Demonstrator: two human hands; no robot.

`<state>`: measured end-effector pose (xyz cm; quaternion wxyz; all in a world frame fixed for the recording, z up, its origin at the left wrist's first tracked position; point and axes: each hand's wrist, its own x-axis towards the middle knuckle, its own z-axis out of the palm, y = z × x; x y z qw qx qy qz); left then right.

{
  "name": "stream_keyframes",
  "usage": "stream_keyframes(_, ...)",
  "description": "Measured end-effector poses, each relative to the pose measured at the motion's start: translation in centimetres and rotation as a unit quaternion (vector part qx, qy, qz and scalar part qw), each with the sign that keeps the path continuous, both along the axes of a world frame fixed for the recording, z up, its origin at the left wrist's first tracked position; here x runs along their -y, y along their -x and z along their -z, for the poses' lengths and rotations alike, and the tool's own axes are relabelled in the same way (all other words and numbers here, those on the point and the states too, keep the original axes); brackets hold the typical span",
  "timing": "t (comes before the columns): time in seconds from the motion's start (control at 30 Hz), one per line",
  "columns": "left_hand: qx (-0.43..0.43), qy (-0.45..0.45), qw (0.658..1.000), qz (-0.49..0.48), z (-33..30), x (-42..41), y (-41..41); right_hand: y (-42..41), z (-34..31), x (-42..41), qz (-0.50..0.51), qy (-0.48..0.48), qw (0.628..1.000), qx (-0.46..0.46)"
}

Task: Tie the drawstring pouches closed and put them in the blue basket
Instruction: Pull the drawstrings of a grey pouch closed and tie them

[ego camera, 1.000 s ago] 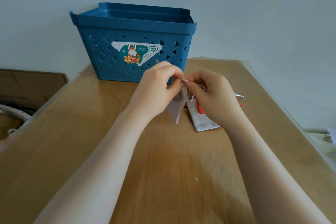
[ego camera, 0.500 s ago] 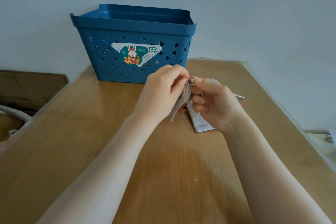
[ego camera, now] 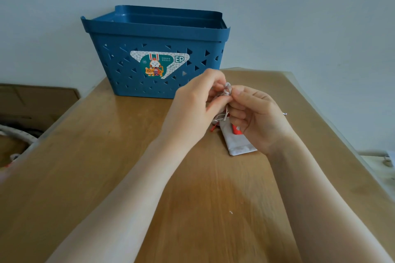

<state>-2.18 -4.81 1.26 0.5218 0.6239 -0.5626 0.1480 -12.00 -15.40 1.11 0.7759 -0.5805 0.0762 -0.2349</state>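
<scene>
The left hand (ego camera: 193, 111) and right hand (ego camera: 256, 117) meet fingertip to fingertip above the surface (ego camera: 106, 166), both pinched shut on the cord (ego camera: 227, 89) at the neck of a pouch hidden between them. A second pouch (ego camera: 237, 145) lies flat under the right hand, its long axis running from 11 to 5 o'clock. The basket (ego camera: 154, 34) stands at 11 o'clock from the hands, nearer the left.

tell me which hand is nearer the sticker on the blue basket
Left. The left hand is just below and right of the sticker; the right hand sits farther right, beyond the left hand.
</scene>
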Motion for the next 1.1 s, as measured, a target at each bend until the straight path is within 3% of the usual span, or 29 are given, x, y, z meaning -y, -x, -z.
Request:
stream_keyframes(0.27,0.04,0.035,0.998,-0.016,0.8,0.4,-0.4,0.1,-0.2,0.0,-0.007,0.0,1.0,-0.014)
stream_keyframes(0.33,-0.012,0.032,0.999,0.004,0.7,0.4,-0.3,0.1,-0.3,0.0,-0.002,-0.01,1.0,-0.015)
stream_keyframes(0.4,-0.125,0.023,0.991,0.049,0.7,0.3,-0.3,0.1,-0.3,0.1,0.013,-0.03,0.999,-0.009)
stream_keyframes(0.47,-0.252,0.009,0.963,0.099,0.8,0.4,-0.3,0.1,-0.4,0.1,0.035,-0.062,0.997,0.01)
stream_keyframes(0.6,-0.456,0.011,0.868,0.197,1.1,0.9,0.0,-0.1,-0.2,-0.1,0.062,-0.121,0.989,0.062)
stream_keyframes(0.67,-0.496,0.016,0.832,0.248,0.9,1.0,0.7,-0.1,-0.1,-0.3,0.072,-0.173,0.978,0.091)
stream_keyframes(0.77,-0.516,0.024,0.809,0.281,0.6,1.1,1.2,0.0,-0.2,-0.2,0.087,-0.247,0.958,0.116)
stream_keyframes(0.83,-0.511,0.021,0.821,0.256,0.9,1.3,0.9,0.0,-0.1,0.2,0.085,-0.23,0.964,0.1)
stream_keyframes(0.93,-0.348,-0.05,0.931,0.098,1.7,1.1,0.1,0.2,0.0,0.8,0.092,-0.125,0.986,0.055)
stream_keyframes(0.97,-0.292,-0.074,0.952,0.058,1.9,1.0,0.0,0.2,0.1,0.9,0.094,-0.112,0.988,0.049)
stream_keyframes(1.03,-0.243,-0.116,0.962,0.037,1.9,0.8,0.0,0.2,0.3,1.0,0.086,-0.116,0.989,0.043)
stream_keyframes(1.1,-0.258,-0.16,0.95,0.07,1.7,0.7,0.2,0.0,0.5,0.7,0.069,-0.126,0.989,0.034)
